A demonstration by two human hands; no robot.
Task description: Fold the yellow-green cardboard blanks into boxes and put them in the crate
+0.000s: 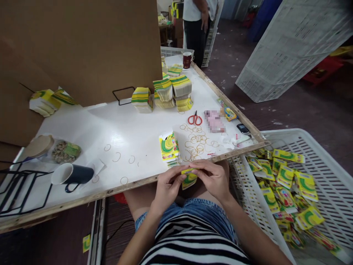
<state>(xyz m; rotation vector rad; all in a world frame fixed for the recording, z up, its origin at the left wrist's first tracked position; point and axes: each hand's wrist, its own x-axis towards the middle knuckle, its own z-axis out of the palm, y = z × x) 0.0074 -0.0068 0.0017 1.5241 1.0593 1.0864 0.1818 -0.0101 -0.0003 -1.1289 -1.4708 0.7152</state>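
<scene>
Between my two hands, just over the table's front edge, is a small yellow and green printed box [189,179]. My left hand [168,184] pinches its left side with thumb and fingers. On its right upper edge, my right hand [213,177] grips with the thumb and fingertips. Right beyond my hands, a stack of matching flat boxes [168,147] lies on the white table. Loose rubber bands [197,141] are scattered to the right of that stack. The inside of the held box cannot be seen.
Bundled boxes [173,88] stand at the back near red-handled scissors [195,119]. A dark mug [73,173] lies on its side at left, beside a wire rack [24,187]. At right, a white crate [298,134] holds many packed boxes. A person [197,29] stands behind.
</scene>
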